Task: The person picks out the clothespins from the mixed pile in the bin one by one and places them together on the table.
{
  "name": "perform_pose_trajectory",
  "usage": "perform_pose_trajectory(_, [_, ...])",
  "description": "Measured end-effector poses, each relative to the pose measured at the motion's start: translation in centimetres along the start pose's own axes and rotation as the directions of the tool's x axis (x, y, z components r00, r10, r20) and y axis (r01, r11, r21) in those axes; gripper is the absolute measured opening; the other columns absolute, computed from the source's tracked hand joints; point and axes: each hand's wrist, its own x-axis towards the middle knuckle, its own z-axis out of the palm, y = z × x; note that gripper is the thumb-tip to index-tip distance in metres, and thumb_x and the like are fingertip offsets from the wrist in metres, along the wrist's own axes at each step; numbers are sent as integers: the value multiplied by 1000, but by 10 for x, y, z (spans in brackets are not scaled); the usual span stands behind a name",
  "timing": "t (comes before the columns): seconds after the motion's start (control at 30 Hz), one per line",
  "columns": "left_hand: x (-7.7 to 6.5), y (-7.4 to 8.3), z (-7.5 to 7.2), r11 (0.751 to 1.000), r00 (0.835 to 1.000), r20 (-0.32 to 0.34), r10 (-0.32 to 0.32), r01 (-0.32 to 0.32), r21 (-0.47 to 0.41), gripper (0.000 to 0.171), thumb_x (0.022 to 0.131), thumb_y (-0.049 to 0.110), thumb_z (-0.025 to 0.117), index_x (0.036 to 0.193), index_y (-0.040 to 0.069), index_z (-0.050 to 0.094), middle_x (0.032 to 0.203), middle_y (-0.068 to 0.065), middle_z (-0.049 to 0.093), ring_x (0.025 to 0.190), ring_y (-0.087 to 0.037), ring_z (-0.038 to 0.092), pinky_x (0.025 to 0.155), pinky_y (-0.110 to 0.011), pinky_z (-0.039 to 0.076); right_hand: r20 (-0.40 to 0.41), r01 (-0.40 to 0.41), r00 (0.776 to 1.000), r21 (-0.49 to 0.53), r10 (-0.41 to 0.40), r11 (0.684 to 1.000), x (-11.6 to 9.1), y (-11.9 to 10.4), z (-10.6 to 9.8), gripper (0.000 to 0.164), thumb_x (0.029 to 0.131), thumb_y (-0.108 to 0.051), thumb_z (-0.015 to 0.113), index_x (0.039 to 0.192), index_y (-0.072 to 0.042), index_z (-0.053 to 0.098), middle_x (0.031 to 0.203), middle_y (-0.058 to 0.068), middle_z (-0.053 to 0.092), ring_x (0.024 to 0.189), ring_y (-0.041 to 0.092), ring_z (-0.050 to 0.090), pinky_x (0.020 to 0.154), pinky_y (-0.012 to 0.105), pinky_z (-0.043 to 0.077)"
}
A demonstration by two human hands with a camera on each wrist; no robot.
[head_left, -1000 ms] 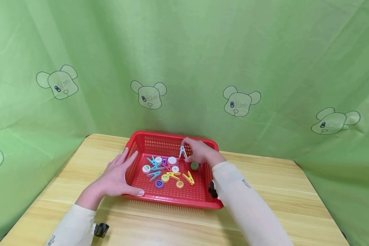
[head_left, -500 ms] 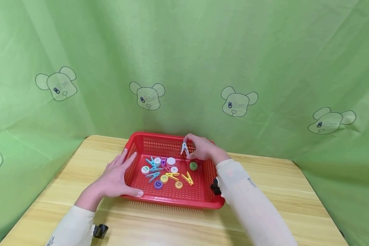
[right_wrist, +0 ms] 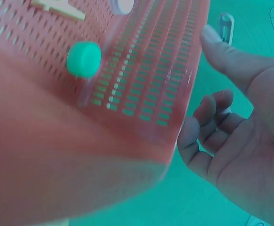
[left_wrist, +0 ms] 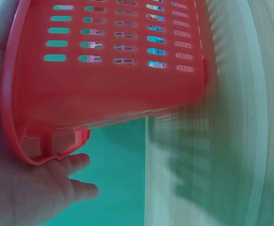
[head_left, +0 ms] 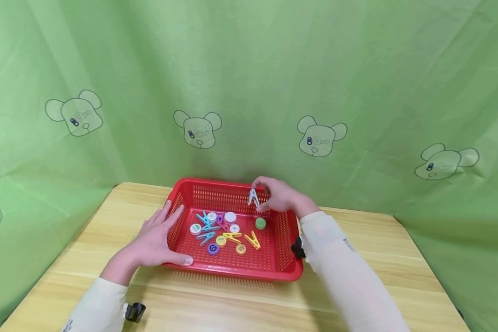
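Observation:
A red plastic basket [head_left: 249, 275] holds bottle caps and clothespins. My left hand [head_left: 155, 237] rests along its left rim with fingers stretched out and the thumb on the front rim; the left wrist view shows the palm against the basket side. At the back right corner, my right hand [head_left: 280, 196] pinches a pale grey-white clothespin [head_left: 253, 197] between thumb and fingers, above the basket floor. A green cap [head_left: 260, 223] lies just below it. In the right wrist view, part of the clothespin [right_wrist: 226, 29] shows behind the thumb.
Blue clothespins [head_left: 207, 237], white caps [head_left: 230, 217] and a purple cap [head_left: 213, 249] lie on the basket's left half. Yellow clothespins [head_left: 253, 240] and an orange cap [head_left: 240, 249] lie toward the middle. A green curtain [head_left: 249, 92] hangs behind the wooden table [head_left: 357, 258].
My right hand has moved slightly right and up toward the back rim, carrying the pale clothespin. The left hand keeps its place on the basket; the items inside lie as before.

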Motion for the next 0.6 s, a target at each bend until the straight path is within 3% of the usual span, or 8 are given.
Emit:
perform_pose_trajectory(0.4, [0,2,-2,1000,1000,2,-5,5,-2,137,56,70,85,161,15,19,165,-21,2,146,-47,5,109,-73,9,17,22,1000,85,-23,996,-9,14,-8,53,77,-6,85,122,-17,59,110,15,63,103,35,60,91,48,48])
perform_pose_trajectory(0.6, [0,2,-1,1000,1000,2,-1,1,-8,136,56,70,85,161,14,19,165,-21,3,146,-48,5,108,-74,8,16,28,999,125,-31,992,-12,21,-10,53,75,-3,85,120,-16,60,110,18,62,101,33,60,87,46,51])
